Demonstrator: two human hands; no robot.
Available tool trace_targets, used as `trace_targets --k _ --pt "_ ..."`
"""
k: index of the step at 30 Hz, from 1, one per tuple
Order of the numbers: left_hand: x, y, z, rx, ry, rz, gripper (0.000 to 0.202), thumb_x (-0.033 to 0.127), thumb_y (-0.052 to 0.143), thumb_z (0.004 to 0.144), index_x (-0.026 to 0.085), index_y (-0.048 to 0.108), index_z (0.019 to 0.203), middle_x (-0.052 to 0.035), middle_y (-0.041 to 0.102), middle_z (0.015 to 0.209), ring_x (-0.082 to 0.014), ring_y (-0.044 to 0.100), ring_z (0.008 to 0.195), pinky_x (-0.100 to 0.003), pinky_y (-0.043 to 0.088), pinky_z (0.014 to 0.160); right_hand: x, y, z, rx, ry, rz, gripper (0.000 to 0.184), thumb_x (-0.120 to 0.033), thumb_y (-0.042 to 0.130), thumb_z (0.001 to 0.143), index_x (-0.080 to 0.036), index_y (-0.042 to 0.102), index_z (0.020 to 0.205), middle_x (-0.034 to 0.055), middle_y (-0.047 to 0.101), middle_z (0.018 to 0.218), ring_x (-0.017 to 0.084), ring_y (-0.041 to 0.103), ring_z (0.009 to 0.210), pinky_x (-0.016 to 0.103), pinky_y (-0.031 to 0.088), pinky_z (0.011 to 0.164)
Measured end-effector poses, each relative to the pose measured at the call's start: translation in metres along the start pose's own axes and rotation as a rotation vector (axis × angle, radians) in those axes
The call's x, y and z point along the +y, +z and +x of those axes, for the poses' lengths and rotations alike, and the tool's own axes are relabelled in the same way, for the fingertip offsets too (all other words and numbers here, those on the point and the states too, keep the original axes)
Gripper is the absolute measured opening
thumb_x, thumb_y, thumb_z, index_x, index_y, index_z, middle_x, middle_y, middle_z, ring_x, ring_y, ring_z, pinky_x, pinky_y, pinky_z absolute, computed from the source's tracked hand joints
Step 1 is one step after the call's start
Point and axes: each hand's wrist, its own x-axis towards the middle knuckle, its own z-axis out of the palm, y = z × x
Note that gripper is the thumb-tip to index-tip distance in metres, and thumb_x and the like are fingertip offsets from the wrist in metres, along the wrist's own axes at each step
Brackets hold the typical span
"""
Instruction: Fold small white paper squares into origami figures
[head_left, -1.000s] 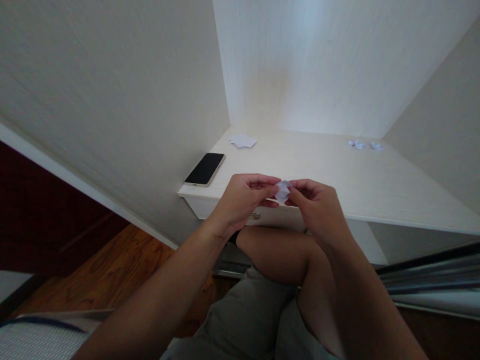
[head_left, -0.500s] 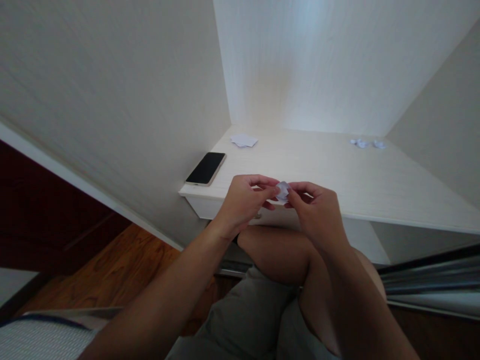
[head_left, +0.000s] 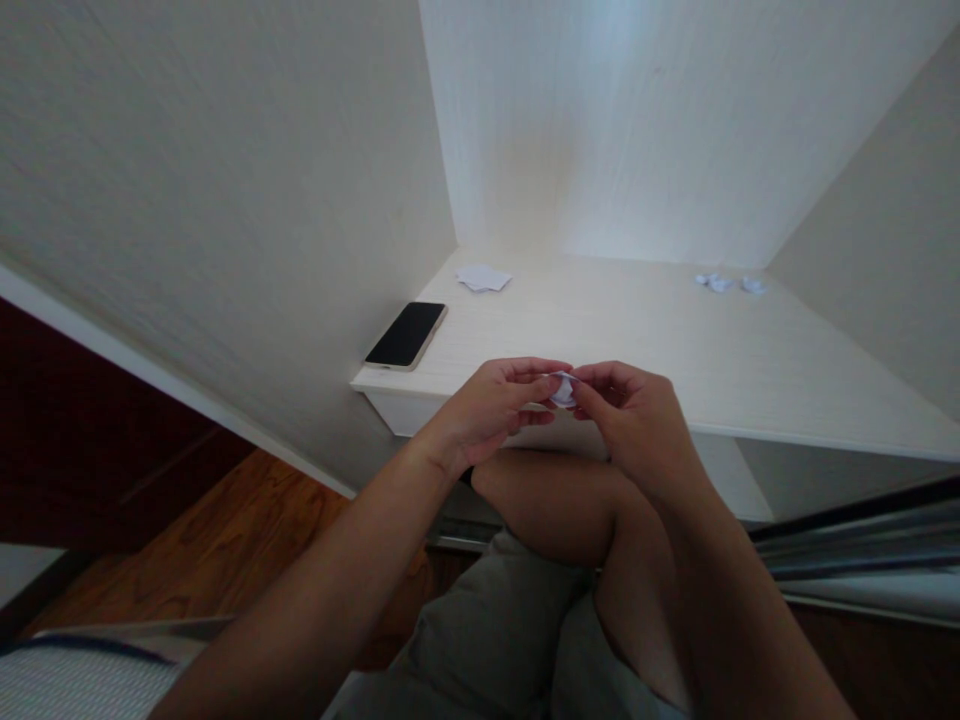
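My left hand (head_left: 491, 405) and my right hand (head_left: 637, 420) meet over the front edge of a white desk (head_left: 675, 350). Between their fingertips they pinch a small folded piece of white paper (head_left: 562, 388). Most of the paper is hidden by the fingers. Both hands are closed on it, thumbs and forefingers pressed together. My bare knee sits just below the hands.
A black phone (head_left: 406, 335) lies face up at the desk's left front corner. A few white paper sheets (head_left: 484, 278) rest at the back left. Small folded paper bits (head_left: 727, 284) sit at the back right. Walls enclose the desk on three sides; a wooden floor lies lower left.
The fingers have closed further over the paper, so less of it shows. The hands stay at the desk's front edge.
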Motion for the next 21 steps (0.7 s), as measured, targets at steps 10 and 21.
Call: trace_targets --k 10,21 --pt "-0.0034 -0.0047 0.0035 -0.025 -0.043 -0.125 0.032 0.019 0.085 0.074 0.015 0.079 0.105 -0.0043 0.071 0.082 -0.007 0.056 0.062 -0.018 0.045 0.056 0.001 0.0013 -0.0027 0.036 0.033 0.0 0.019 -0.03 0.072 0.084 -0.014 0.077 0.094 0.0078 0.078 0.08 0.02 0.07 0.068 0.036 0.057 0.068" --pt "-0.0073 0.0011 0.006 -0.051 -0.016 -0.211 0.027 0.015 0.082 0.077 0.015 0.078 0.104 -0.0067 0.074 0.094 -0.0133 0.068 0.083 -0.025 0.052 0.078 0.0005 0.0023 -0.006 -0.011 0.243 0.404 0.024 -0.032 0.081 0.075 -0.019 0.073 0.093 0.0031 0.076 0.085 0.014 0.069 0.069 0.03 0.056 0.069"
